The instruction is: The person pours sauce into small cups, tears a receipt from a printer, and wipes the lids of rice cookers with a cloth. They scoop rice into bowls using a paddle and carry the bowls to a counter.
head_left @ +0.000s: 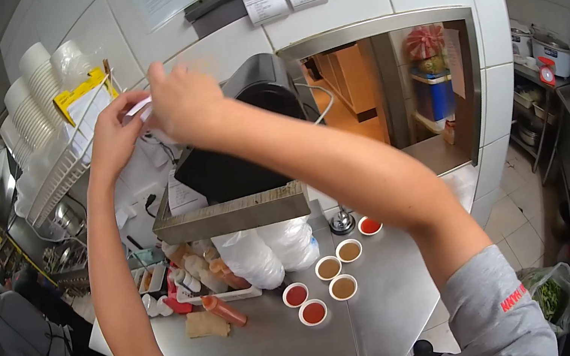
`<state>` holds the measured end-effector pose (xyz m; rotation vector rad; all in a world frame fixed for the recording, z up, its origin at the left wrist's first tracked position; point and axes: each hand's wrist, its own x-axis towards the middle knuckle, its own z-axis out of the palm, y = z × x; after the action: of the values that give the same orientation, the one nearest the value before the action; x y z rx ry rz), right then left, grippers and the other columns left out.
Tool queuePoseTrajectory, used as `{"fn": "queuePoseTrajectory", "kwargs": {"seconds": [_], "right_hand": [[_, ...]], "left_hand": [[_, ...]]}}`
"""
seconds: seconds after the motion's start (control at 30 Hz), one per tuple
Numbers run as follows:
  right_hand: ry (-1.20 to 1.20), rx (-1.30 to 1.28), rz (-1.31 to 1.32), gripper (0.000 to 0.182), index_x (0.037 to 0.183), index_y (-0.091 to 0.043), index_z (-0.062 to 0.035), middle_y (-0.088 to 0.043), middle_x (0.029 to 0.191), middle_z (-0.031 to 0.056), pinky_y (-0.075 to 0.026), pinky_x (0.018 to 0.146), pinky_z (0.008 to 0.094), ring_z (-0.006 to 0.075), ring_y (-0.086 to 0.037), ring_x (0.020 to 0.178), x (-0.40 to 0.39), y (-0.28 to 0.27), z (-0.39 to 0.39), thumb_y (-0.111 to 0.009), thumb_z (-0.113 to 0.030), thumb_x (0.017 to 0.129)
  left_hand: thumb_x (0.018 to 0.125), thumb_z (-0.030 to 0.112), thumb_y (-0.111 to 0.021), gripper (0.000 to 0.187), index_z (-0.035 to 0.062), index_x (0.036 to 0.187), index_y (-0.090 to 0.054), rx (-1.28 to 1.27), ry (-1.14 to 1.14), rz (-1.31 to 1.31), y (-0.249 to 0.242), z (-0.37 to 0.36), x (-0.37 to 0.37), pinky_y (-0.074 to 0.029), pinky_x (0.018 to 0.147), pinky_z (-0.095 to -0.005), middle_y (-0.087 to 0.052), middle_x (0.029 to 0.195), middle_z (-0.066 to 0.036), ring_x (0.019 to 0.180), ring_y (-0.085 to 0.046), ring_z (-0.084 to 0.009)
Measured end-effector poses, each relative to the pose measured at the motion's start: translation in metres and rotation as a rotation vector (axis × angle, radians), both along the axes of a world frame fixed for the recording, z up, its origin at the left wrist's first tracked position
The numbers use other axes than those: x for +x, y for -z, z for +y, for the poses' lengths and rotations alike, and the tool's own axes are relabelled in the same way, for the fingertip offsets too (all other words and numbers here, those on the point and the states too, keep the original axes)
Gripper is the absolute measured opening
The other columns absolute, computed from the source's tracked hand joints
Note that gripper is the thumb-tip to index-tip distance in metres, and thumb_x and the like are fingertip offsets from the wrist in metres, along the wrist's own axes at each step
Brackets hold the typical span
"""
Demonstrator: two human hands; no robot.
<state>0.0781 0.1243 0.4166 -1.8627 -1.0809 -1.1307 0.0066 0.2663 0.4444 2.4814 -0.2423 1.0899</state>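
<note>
Both arms reach up in front of a black machine (236, 141) on a wall shelf. My left hand (114, 135) pinches a white slip that looks like paper (138, 107). Right beside it, my right hand (186, 102) is partly smeared by motion, its fingers bent toward the slip. Whether the right fingers grip the slip too is hidden. To the left of my hands, a white wire rack (61, 183) carries stacked white tubs (31, 101) and a yellow-edged paper holder (84, 99).
Several small cups of red sauce (314, 312) and brown sauce (342, 287) stand on the steel counter (285, 353). Nearby are a red squeeze bottle (224, 310), a folded cloth (206, 324) and wrapped white containers (250, 260). A co-worker (28, 322) stands far left; a pass-through window (477, 68) opens at right.
</note>
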Motion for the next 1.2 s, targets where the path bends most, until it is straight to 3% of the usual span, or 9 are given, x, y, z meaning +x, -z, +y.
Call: {"fn": "queuePoseTrajectory", "kwargs": {"seconds": [0.1,0.2,0.3,0.53,0.73,0.9,1.0,1.07,1.2], "right_hand": [[-0.016,-0.192,0.068,0.046,0.104,-0.040,-0.0049,-0.065,0.081,0.0086,-0.049,0.062,0.0380,0.0209,-0.065,0.075,-0.019,0.000,-0.006,-0.065,-0.028,0.072],[-0.004,-0.166,0.023,0.055,0.102,-0.037,0.0001,-0.063,0.070,0.0120,-0.048,0.058,0.0367,0.0265,-0.064,0.067,-0.021,0.003,0.008,-0.070,-0.024,0.066],[-0.010,-0.022,-0.065,0.041,0.099,-0.036,-0.0011,-0.062,0.064,0.0109,-0.047,0.050,0.0348,0.0260,-0.064,0.061,-0.020,0.005,0.020,-0.062,-0.011,0.069],[-0.042,0.166,-0.258,0.028,0.092,-0.039,-0.0008,-0.059,0.057,0.0106,-0.046,0.045,0.0340,0.0262,-0.062,0.054,-0.015,-0.019,0.020,-0.057,-0.008,0.072],[-0.078,0.080,-0.363,0.019,0.095,-0.048,-0.0094,-0.060,0.086,0.0121,-0.047,0.069,0.0390,0.0303,-0.060,0.080,0.026,-0.056,-0.042,-0.049,-0.003,0.078],[-0.178,0.228,-0.530,0.016,0.090,-0.052,-0.0042,-0.053,0.089,0.0138,-0.043,0.074,0.0378,0.0306,-0.054,0.083,0.159,-0.057,-0.149,-0.041,0.003,0.081],[-0.283,0.226,-0.217,0.027,0.090,-0.056,-0.0016,-0.053,0.092,0.0146,-0.041,0.083,0.0333,0.0286,-0.053,0.089,0.238,-0.045,-0.198,-0.035,0.008,0.076],[-0.341,0.301,-0.051,0.027,0.091,-0.058,-0.0016,-0.057,0.090,0.0101,-0.043,0.075,0.0275,0.0170,-0.054,0.079,0.269,-0.036,-0.217,-0.034,0.005,0.079],[-0.398,0.388,0.026,0.022,0.091,-0.059,-0.0042,-0.054,0.071,0.0041,-0.040,0.061,0.0209,0.0093,-0.045,0.062,0.329,-0.038,-0.228,-0.040,0.001,0.080]], "left_hand": [[0.080,0.016,-0.059,0.022,-0.0005,0.095,-0.062,0.126,-0.104,-0.214,0.001,-0.002,0.002,-0.043,0.076,-0.0265,-0.064,0.087,-0.008,0.083,-0.058,-0.0165],[0.081,0.018,-0.059,0.023,-0.0009,0.094,-0.062,0.151,-0.138,-0.323,-0.002,0.002,0.002,-0.042,0.078,-0.0274,-0.064,0.089,-0.010,0.084,-0.058,-0.0171],[0.082,0.018,-0.057,0.023,-0.0008,0.095,-0.062,0.103,-0.238,-0.390,-0.004,0.008,0.004,-0.041,0.080,-0.0275,-0.064,0.088,-0.011,0.084,-0.058,-0.0178],[0.085,0.020,-0.055,0.024,0.0010,0.097,-0.062,-0.145,-0.206,-0.660,-0.024,0.014,0.005,-0.050,0.046,-0.0259,-0.061,0.083,-0.010,0.067,-0.059,-0.0139],[0.084,0.013,-0.056,0.025,-0.0009,0.105,-0.057,-0.426,-0.017,-0.929,-0.042,0.002,-0.021,-0.055,0.064,-0.0279,-0.057,0.100,-0.011,0.085,-0.060,-0.0183],[0.084,0.001,-0.050,0.032,-0.0017,0.116,-0.046,-0.268,0.087,-0.950,-0.004,-0.020,-0.060,-0.052,0.069,-0.0257,-0.052,0.113,-0.010,0.092,-0.058,-0.0191],[0.084,-0.001,-0.048,0.035,-0.0016,0.118,-0.043,-0.240,0.056,-0.927,0.029,-0.040,-0.070,-0.050,0.069,-0.0242,-0.051,0.115,-0.010,0.092,-0.058,-0.0192],[0.084,0.001,-0.049,0.035,-0.0015,0.119,-0.043,-0.190,-0.014,-0.933,0.053,-0.051,-0.074,-0.049,0.069,-0.0237,-0.051,0.115,-0.010,0.091,-0.059,-0.0191],[0.088,0.013,-0.052,0.030,-0.0016,0.113,-0.045,-0.211,-0.111,-1.032,0.103,-0.078,-0.074,-0.047,0.079,-0.0289,-0.053,0.108,-0.011,0.093,-0.056,-0.0177]]}}
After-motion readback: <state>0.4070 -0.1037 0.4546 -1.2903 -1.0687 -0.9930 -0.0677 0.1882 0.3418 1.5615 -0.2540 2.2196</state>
